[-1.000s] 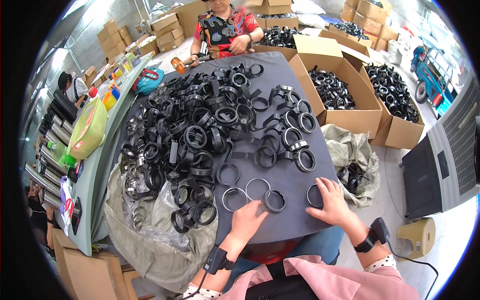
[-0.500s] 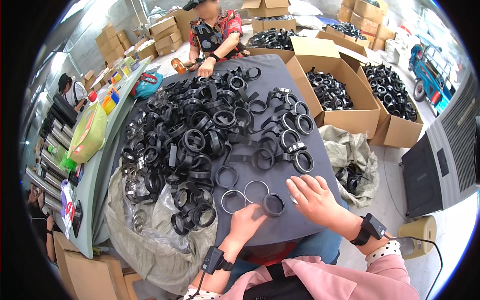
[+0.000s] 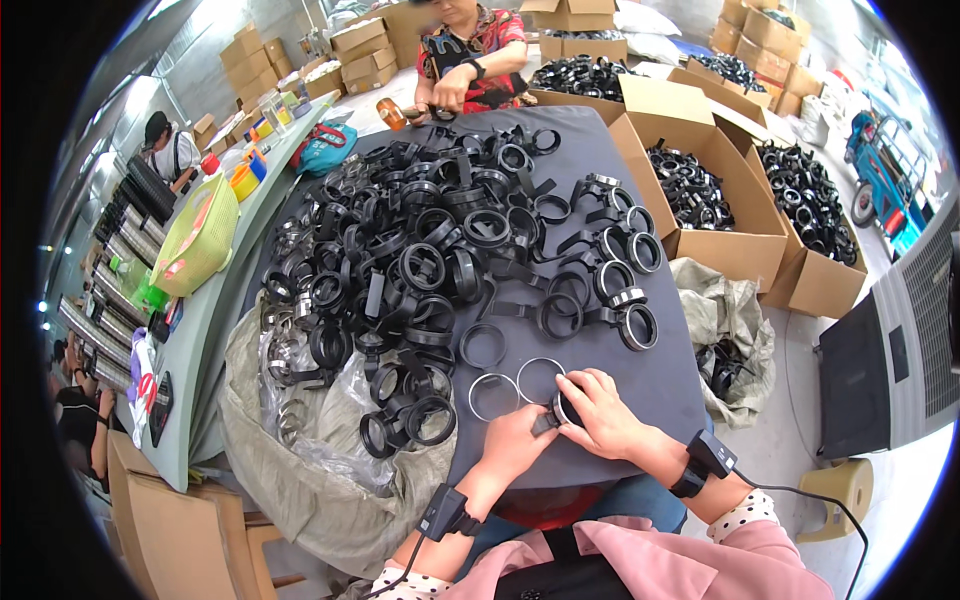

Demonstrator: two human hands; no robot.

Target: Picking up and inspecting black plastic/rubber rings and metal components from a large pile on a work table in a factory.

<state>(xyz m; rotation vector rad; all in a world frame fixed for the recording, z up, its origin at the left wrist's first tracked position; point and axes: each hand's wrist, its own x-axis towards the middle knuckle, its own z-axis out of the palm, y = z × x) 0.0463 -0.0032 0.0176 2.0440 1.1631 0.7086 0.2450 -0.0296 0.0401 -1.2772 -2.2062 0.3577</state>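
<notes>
Grip: left hand (image 3: pixel 515 438) and right hand (image 3: pixel 600 415) meet on one black ring (image 3: pixel 563 410) at the near edge of the dark table (image 3: pixel 660 385), fingers of both pinched around it; most of the ring is hidden under them.

Far left: green basket (image 3: pixel 200 238) on a side counter, a row of dark rolls beside it.
Left, near: grey sack (image 3: pixel 300 470) hanging off the table edge, metal bands and black rings spilling over it.
Centre: large heap of black rings (image 3: pixel 420 250) covering most of the table.
Just ahead of the hands: two metal hoops (image 3: pixel 495 396), lying flat, side by side.
Far end: another person (image 3: pixel 470 55) seated, hands on the table.
Right: two open cardboard boxes (image 3: pixel 740 250) holding black rings; a second crumpled sack (image 3: pixel 725 330) below them.
</notes>
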